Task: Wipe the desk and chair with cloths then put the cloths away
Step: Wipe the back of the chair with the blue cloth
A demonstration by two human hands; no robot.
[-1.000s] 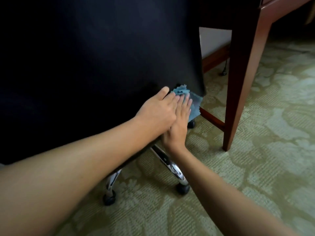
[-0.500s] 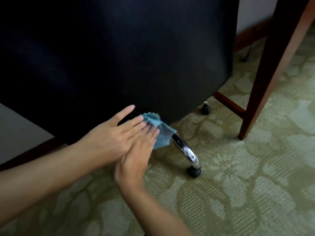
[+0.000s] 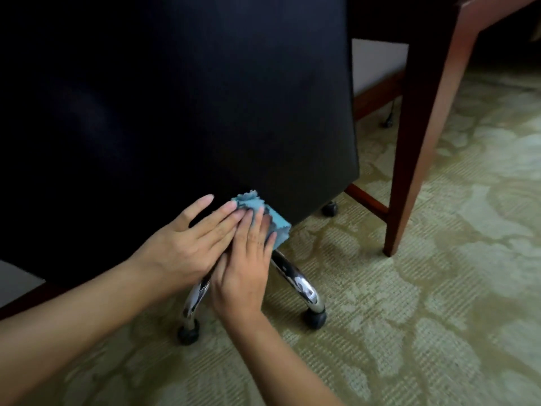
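I watched from the head camera as both hands pressed a blue cloth (image 3: 265,219) against the lower edge of the black chair back (image 3: 175,112). The left hand (image 3: 187,244) lay flat on the chair back with its fingers straight and together and the thumb spread wide, fingertips resting on the cloth's upper, zigzag-cut edge. The right hand (image 3: 243,265) lay just beside the left hand and partly over it, its fingers also straight and pressing on the cloth; neither grip was curled round anything, and both were flat and wide. The cloth was bunched at the chair back's bottom edge, with one corner hanging free below that edge.

Under the chair back, two chromed base legs (image 3: 295,282) splayed outward, each ending in a black caster (image 3: 315,319) on the patterned green carpet (image 3: 409,317). A third caster showed farther back, below the chair back's right corner. To the right of the chair back stood the dark red wooden leg of the bench (image 3: 421,142), joined low down by a wooden stretcher (image 3: 367,200) running toward the chair. Behind the chair back, a pale wall (image 3: 377,63) met a wooden skirting board, and a dark cable lay on the carpet near it.
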